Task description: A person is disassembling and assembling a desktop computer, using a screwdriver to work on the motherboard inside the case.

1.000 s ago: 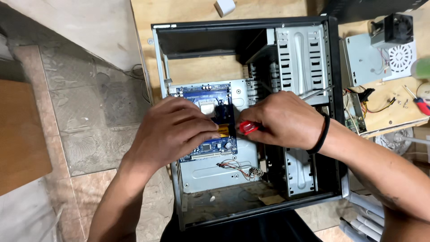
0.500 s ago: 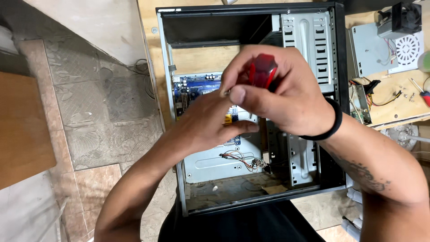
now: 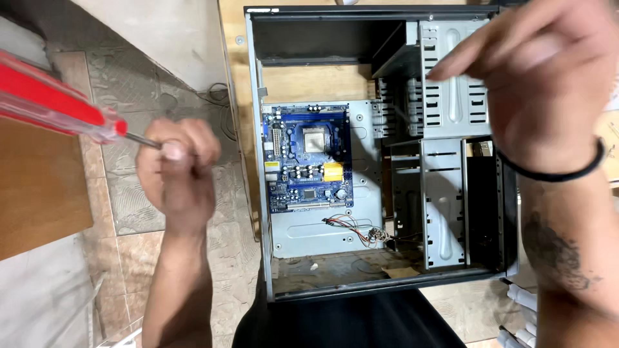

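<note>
Left hand [image 3: 179,173] off to the case's left, fingers curled around the metal tip of a red screwdriver [image 3: 55,103], right hand [image 3: 541,77] raised over the drive bays, fingers loosely spread, empty, open case [image 3: 258,193] below, blue motherboard [image 3: 308,158] inside.

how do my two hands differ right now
The left hand is closed in a fist on the screwdriver shaft, over the tiled floor. The right hand holds nothing, fingers loosely bent, above the computer case, and has a black band at its wrist. Both are bare and lifted off the motherboard.
</note>
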